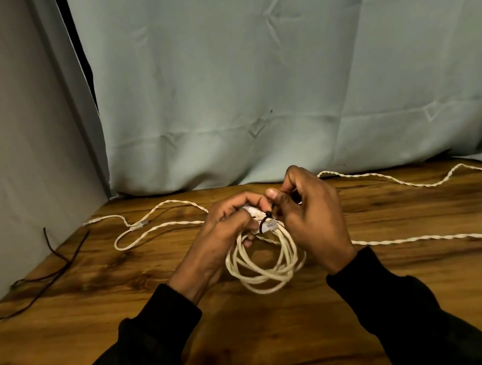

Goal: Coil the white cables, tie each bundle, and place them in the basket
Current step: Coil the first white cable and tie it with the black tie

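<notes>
In the head view you were at the tying step: your left hand (226,223) gripped the coiled white cable (262,262) above the worktop (282,342), and your right hand (306,214) pinched the black tie (264,223) at the coil's top. I judge the next move called for cinching that tie snug; a small label beside the tie was too blurred to read, and no basket was in view.

At the centre of the frame, a coiled bundle of white cable (262,265) sits between two hands over a brown wooden table (282,342). Loose twisted white cables (159,218) lie behind it, centre left and right. Thin dark cable ties (49,276) lie at far left. A pale fabric curtain (251,76) hangs behind the table.
</notes>
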